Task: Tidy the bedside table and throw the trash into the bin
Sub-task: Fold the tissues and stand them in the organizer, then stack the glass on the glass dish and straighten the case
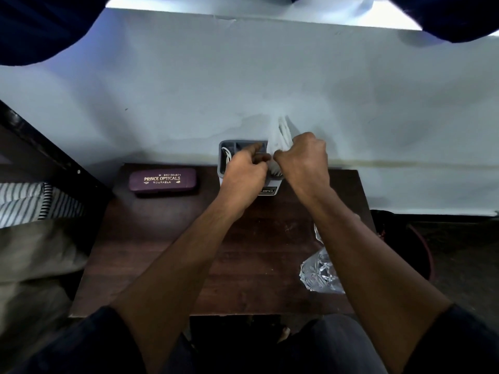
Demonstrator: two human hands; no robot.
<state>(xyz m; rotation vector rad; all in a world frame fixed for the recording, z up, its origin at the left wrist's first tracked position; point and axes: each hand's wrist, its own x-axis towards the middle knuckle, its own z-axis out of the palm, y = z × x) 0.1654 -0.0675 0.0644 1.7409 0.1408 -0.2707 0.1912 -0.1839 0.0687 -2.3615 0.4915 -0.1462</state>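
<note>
A grey compartment organiser [229, 147] stands at the back of the dark wooden bedside table [189, 252], against the wall. My right hand [302, 157] is closed around a bundle of white cable [283, 130] that sticks up above the organiser. My left hand [245, 168] pinches the lower end of the same cable over the organiser's opening. More white cable [226, 154] shows in the organiser's left compartment. A purple spectacle case [163, 180] lies to the left of the organiser. A crumpled clear plastic wrapper [320, 273] lies near the table's right edge, partly hidden by my right forearm.
A dark round bin [421, 247] stands on the floor right of the table. A bed with a striped pillow [24, 203] and a dark frame is on the left. The pale wall runs directly behind the table.
</note>
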